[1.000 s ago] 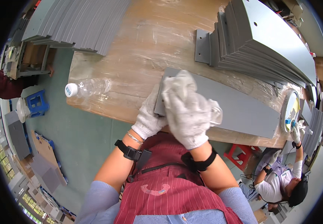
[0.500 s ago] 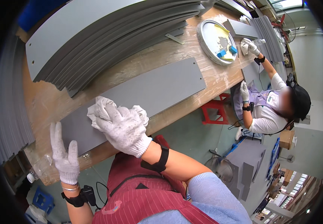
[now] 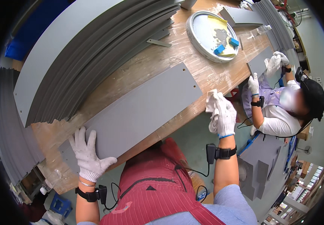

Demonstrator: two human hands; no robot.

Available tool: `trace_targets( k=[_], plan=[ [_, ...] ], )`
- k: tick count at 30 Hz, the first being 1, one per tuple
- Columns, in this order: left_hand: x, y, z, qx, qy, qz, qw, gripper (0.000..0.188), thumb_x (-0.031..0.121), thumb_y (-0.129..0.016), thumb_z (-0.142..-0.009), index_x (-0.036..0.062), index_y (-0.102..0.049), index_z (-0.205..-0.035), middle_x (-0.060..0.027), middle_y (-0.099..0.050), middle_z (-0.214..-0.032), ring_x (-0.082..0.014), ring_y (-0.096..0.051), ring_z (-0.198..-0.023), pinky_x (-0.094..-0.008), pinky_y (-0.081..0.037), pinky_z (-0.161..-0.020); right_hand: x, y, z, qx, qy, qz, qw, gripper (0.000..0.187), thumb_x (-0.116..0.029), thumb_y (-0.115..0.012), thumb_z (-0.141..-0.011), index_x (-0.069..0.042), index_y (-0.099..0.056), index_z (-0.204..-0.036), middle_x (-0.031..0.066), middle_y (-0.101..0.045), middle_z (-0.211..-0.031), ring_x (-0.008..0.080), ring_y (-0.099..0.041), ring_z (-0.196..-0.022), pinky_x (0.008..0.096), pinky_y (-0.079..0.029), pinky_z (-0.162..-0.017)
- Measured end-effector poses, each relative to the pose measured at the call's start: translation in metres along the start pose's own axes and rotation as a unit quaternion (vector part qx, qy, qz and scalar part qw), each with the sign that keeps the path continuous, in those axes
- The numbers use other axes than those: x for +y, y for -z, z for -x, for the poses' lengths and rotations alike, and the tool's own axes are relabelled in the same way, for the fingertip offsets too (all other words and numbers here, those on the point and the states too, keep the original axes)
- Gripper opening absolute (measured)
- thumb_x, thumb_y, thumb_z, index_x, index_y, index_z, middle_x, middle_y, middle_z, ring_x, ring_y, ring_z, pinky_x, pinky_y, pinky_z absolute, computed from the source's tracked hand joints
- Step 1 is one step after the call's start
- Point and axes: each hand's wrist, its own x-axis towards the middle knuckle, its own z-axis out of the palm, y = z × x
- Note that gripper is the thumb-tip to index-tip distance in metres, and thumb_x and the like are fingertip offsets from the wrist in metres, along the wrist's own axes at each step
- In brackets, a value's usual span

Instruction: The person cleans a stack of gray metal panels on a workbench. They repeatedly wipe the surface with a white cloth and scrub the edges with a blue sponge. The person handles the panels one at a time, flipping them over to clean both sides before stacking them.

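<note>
A flat grey panel (image 3: 143,108) lies along the near edge of the table, with two small holes at its right end. My gloved left hand (image 3: 89,153) rests on the panel's left part, fingers spread and thumb out to the side. Past the panel's right end, my gloved right hand (image 3: 223,116) is raised just off the table edge, closed on a crumpled white cloth (image 3: 215,101). The cloth does not touch the panel.
A tall stack of grey panels (image 3: 68,48) fills the back left; another stack (image 3: 14,123) stands far left. A round white lid (image 3: 195,35) carries blue blocks (image 3: 219,49) and yellow paper. At right, a co-worker (image 3: 278,108) in white gloves handles another panel (image 3: 259,62) with a cloth.
My right hand has moved right with the cloth, from the panel's left half to beyond its right end. My left hand has come onto the panel and spread its fingers.
</note>
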Motion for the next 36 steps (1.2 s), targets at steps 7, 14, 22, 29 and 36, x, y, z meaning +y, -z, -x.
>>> trace_targets(
  k=[7, 14, 22, 29, 36],
  plan=[
    [0.038, 0.008, 0.035, -0.163, -0.050, -0.042, 0.984, 0.105, 0.036, -0.083, -0.063, 0.0167, -0.036, -0.155, -0.0330, -0.024, -0.162, -0.0541, -0.023, -0.149, -0.0723, -0.013, -0.119, 0.000, -0.072, 0.111, -0.372, -0.199, -0.002, 0.907, 0.030, -0.027, -0.064, -0.099, 0.002, -0.068, -0.094, 0.0100, -0.070, -0.081, 0.0178, -0.064, -0.074, 0.0326, -0.051, -0.069],
    [0.034, 0.088, 0.015, -0.126, -0.058, 0.041, 0.989, 0.063, -0.001, -0.068, -0.072, 0.0031, -0.058, -0.134, -0.0269, -0.063, -0.129, -0.0428, -0.063, -0.117, -0.0479, -0.051, -0.104, -0.062, -0.059, 0.125, -0.406, -0.210, -0.162, 0.874, 0.042, -0.018, -0.074, -0.091, 0.004, -0.067, -0.126, 0.0086, -0.074, -0.109, 0.0132, -0.068, -0.092, 0.0273, -0.055, -0.080],
    [-0.067, 0.076, -0.040, -0.151, 0.143, 0.251, 0.945, 0.045, 0.008, -0.064, -0.083, 0.0000, -0.065, -0.128, -0.0222, -0.068, -0.113, -0.0344, -0.066, -0.107, -0.0398, -0.051, -0.096, -0.115, -0.129, 0.165, -0.413, 0.155, 0.007, 0.897, 0.041, -0.017, -0.079, -0.083, -0.006, -0.069, -0.122, 0.0120, -0.068, -0.104, 0.0271, -0.066, -0.091, 0.0382, -0.055, -0.080],
    [-0.051, 0.001, -0.003, 0.117, 0.181, 0.034, 0.976, 0.040, 0.018, -0.061, -0.091, 0.0059, -0.065, -0.129, -0.0216, -0.063, -0.125, -0.0405, -0.057, -0.118, -0.0496, -0.042, -0.105, -0.062, -0.252, 0.209, -0.325, 0.473, 0.217, 0.790, 0.053, -0.026, -0.070, -0.082, -0.015, -0.062, -0.133, 0.0182, -0.060, -0.129, 0.0382, -0.057, -0.118, 0.0548, -0.047, -0.100],
    [-0.045, -0.016, 0.062, 0.057, 0.260, -0.139, 0.954, 0.053, 0.034, -0.043, -0.105, 0.0057, -0.049, -0.150, -0.0228, -0.046, -0.152, -0.0446, -0.037, -0.144, -0.0578, -0.020, -0.121, -0.061, -0.200, 0.111, -0.199, 0.468, 0.345, 0.789, 0.046, -0.028, -0.070, -0.085, -0.013, -0.067, -0.129, 0.0166, -0.062, -0.131, 0.0378, -0.056, -0.126, 0.0589, -0.046, -0.101]
  ],
)
